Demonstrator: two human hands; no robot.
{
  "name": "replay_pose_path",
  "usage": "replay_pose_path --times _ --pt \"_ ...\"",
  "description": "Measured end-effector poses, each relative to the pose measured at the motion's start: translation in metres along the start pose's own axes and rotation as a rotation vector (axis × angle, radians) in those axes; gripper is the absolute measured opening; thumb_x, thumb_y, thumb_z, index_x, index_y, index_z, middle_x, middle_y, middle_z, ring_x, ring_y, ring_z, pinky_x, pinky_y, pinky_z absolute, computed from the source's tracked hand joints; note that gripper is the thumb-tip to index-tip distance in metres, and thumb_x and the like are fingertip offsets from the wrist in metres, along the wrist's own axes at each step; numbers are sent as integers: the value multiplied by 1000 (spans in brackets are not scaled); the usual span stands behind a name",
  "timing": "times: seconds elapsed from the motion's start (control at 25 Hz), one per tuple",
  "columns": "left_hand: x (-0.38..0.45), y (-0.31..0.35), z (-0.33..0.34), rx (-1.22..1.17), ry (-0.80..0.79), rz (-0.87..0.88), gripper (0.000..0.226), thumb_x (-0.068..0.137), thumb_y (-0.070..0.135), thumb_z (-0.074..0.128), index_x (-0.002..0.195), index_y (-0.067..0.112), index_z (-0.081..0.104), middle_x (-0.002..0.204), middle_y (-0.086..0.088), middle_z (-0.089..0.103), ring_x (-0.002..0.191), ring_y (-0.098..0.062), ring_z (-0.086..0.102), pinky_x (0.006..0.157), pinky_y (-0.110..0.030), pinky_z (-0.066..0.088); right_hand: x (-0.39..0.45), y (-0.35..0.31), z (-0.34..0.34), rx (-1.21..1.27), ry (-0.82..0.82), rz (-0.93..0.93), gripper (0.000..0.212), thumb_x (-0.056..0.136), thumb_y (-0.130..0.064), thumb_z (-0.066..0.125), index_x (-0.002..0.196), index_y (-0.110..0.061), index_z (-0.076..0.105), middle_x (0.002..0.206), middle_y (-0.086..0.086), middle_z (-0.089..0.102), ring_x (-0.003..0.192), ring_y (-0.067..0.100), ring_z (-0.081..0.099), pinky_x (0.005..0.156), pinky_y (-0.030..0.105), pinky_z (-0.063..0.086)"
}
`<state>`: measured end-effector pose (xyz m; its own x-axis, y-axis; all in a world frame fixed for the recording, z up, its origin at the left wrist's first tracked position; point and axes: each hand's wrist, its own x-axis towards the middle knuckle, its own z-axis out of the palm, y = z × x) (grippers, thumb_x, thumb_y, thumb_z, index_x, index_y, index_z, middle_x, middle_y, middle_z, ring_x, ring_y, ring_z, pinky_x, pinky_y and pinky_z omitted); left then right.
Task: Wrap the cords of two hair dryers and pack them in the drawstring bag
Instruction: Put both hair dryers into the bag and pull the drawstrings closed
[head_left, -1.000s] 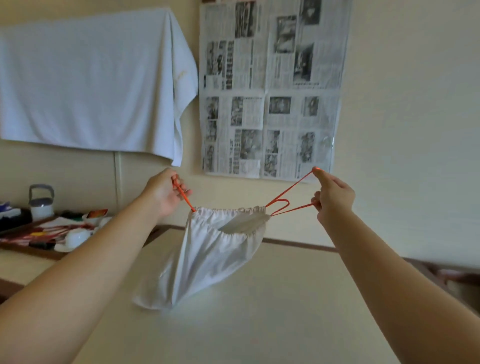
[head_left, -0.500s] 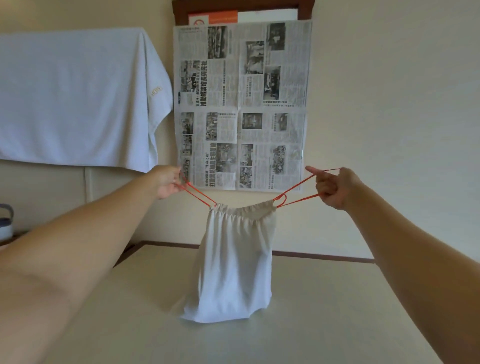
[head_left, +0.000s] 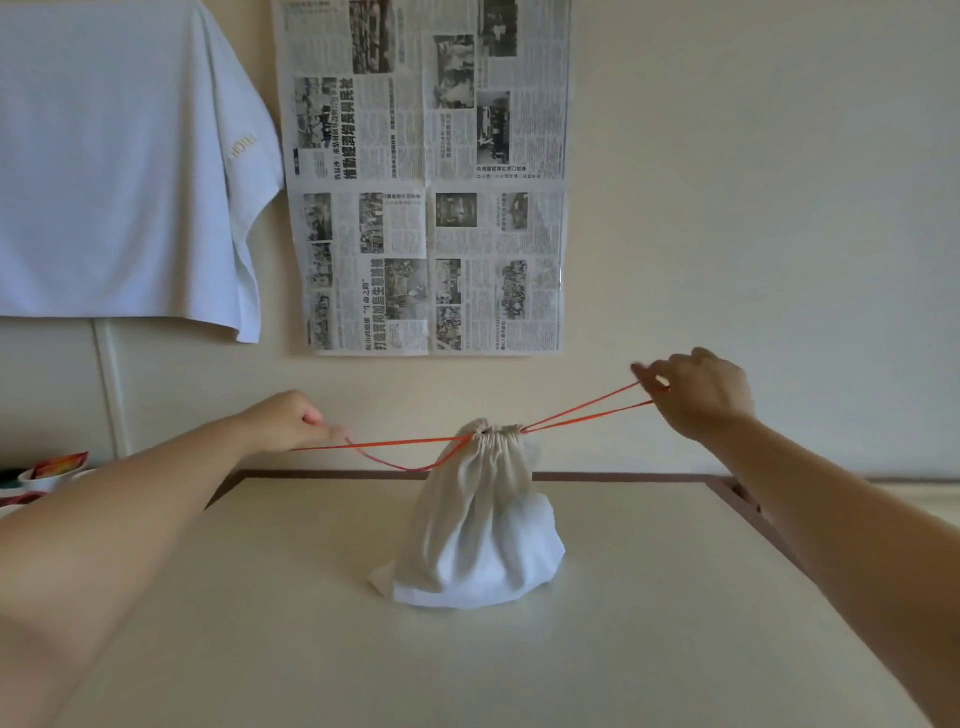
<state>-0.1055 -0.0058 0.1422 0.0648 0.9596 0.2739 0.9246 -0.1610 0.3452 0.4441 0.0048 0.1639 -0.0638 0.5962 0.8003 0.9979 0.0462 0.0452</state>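
The white drawstring bag (head_left: 480, 525) is stood upright on the worktop (head_left: 649, 623), nearer the far edge than the near edge, roughly midway between the left and right edges. Its mouth is gathered closed. The orange drawstring (head_left: 410, 443) is drawn out to both sides. The left strands are pinched by the curled fingers of the left hand (head_left: 288, 421); one strand sags in a loop. The taut right strands are gripped by the right hand (head_left: 696, 389), held higher. A newspaper sheet (head_left: 423, 176) and a white towel (head_left: 119, 166) are hung on the wall behind.
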Motion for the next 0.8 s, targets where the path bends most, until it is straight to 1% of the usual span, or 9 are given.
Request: replay_pose_path --times 0.08,0.2,0.24,0.32,0.44,0.52,0.64,0.72,0.8 --pt "4 -8 -2 -121 56 -53 62 98 45 65 54 24 28 50 4 22 46 -16 19 54 -35 17 -5 12 4 -203 -13 -303 65 102 -61 25 76 -25 73 71 -3 70 80 24 64 55 29 44" --pt "-3 -20 1 213 273 60 62 104 35 61 56 13 29 46 3 34 46 -23 35 54 -39 37 -19 38 16 -327 -54 -397 58 103 -56 38 67 -18 63 54 -2 56 55 27 61 48 27 46" --pt "-8 -19 3 412 331 63 57 106 36 56 54 13 56 53 -2 52 52 -28 51 60 -40 47 -25 43 19 -339 -57 -393 52 102 -53 46 69 -16 61 51 -2 49 48 28 58 48 29 48" --pt "-11 -6 11 706 419 -20 45 110 36 42 97 11 78 88 -14 75 79 -39 72 71 -41 53 -34 42 20 -330 -52 -338 47 101 -51 45 77 -14 61 49 -4 36 41 27 53 48 27 46" --pt "-16 3 20 748 352 -77 36 111 28 39 126 11 66 101 -18 74 87 -41 72 70 -41 52 -52 38 25 -351 -117 -326 43 106 -54 24 103 -23 53 69 -2 59 63 29 67 55 29 39" --pt "-19 -18 29 716 397 72 28 108 30 47 121 11 63 89 -19 73 75 -42 71 62 -42 50 -67 46 38 -351 -220 -428 39 106 -55 19 107 -27 47 84 -3 68 73 29 71 60 31 42" --pt "-28 -41 43 665 437 321 30 99 38 66 91 9 63 62 -20 67 51 -42 65 49 -43 51 -86 57 51 -229 -220 -384 55 104 -58 9 95 -22 50 61 2 61 43 30 59 48 30 42" --pt "-28 -44 51 657 445 332 30 91 27 79 79 6 62 51 -20 60 40 -41 59 42 -43 50 -93 56 64 -214 -208 -315 58 105 -56 15 91 -16 56 52 2 57 35 28 46 46 27 36" --pt "-29 -40 55 645 497 276 32 83 14 86 69 1 61 44 -22 55 31 -40 54 37 -43 47 -101 41 68 -276 -222 -271 45 106 -51 29 99 -17 57 60 1 64 46 30 58 49 28 39"
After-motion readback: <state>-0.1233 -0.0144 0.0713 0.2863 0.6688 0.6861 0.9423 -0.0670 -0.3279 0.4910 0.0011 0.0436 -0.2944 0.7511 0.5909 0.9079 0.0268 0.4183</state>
